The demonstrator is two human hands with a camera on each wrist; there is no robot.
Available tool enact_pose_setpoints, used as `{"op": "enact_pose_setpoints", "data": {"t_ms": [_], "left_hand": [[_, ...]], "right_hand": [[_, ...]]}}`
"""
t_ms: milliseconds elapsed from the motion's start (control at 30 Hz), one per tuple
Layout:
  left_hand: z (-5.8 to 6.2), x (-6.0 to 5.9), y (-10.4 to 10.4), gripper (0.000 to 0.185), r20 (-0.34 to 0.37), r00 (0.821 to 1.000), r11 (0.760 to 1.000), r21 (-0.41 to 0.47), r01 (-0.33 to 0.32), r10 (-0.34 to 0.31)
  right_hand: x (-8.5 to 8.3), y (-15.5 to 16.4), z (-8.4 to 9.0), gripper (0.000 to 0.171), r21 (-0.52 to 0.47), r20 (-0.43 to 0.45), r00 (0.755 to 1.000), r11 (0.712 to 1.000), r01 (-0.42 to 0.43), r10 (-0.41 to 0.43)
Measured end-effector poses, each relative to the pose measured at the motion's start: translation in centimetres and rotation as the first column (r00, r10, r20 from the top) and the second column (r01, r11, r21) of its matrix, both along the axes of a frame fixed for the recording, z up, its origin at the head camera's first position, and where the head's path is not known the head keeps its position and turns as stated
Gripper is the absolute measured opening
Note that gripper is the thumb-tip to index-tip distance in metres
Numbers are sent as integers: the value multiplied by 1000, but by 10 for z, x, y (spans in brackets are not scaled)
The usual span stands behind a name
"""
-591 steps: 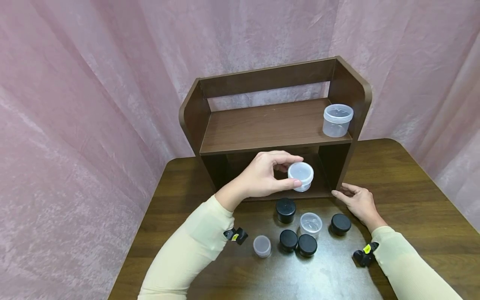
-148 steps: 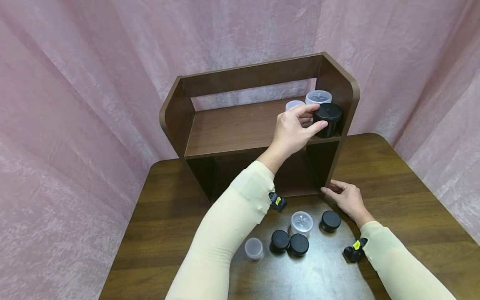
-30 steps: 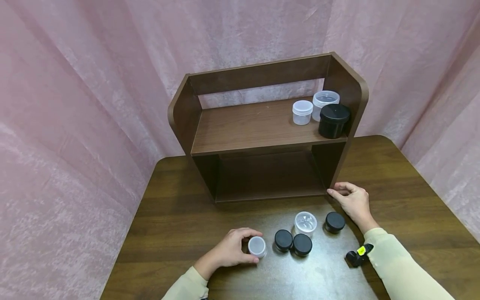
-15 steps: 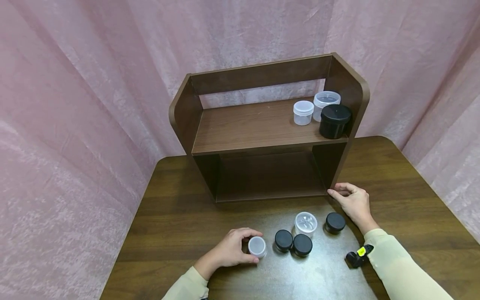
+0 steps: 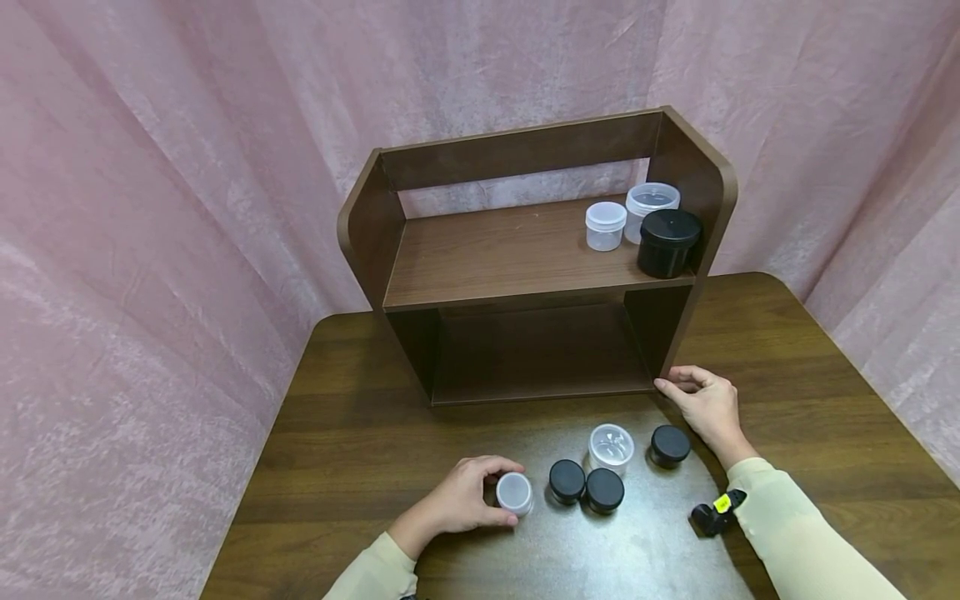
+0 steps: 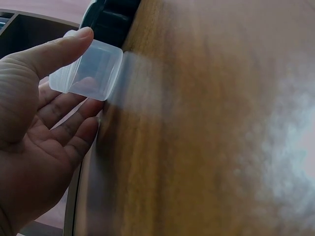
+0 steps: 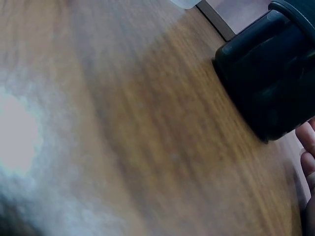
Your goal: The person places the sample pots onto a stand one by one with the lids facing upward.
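On the shelf [image 5: 480, 258], the black tub [image 5: 670, 246] blocks my sight of the clear tub's [image 5: 652, 197] lower front. At the bottom edge of the head view, the left sleeve [image 5: 378, 575] and right sleeve [image 5: 813, 533] are cut off. From the left wrist, the left hand [image 6: 39, 137] shows only hazily through the small tub [image 6: 93, 71], and the surface [image 6: 206, 147] is a blur. From the right wrist, just a few fingers [image 7: 306, 135] show, the black jar [image 7: 273, 73] runs off the side, and a pale thing [image 7: 186, 3] up top is too clipped to name.
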State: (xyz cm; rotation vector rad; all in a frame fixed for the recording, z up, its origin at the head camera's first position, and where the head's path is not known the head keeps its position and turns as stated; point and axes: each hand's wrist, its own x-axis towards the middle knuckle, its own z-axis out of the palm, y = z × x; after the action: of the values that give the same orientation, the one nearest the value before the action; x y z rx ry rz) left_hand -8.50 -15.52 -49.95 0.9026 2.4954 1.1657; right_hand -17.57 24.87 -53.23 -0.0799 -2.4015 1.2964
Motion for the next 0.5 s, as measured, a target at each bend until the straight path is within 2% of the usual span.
{"op": "enact_pose_setpoints", "data": {"t_ms": [500], "left_hand": [[2, -1, 1, 57, 27, 1000, 1000, 27, -11, 10]], "right_hand": [[1, -1, 1, 27, 6, -4, 1000, 1000, -3, 3]]}}
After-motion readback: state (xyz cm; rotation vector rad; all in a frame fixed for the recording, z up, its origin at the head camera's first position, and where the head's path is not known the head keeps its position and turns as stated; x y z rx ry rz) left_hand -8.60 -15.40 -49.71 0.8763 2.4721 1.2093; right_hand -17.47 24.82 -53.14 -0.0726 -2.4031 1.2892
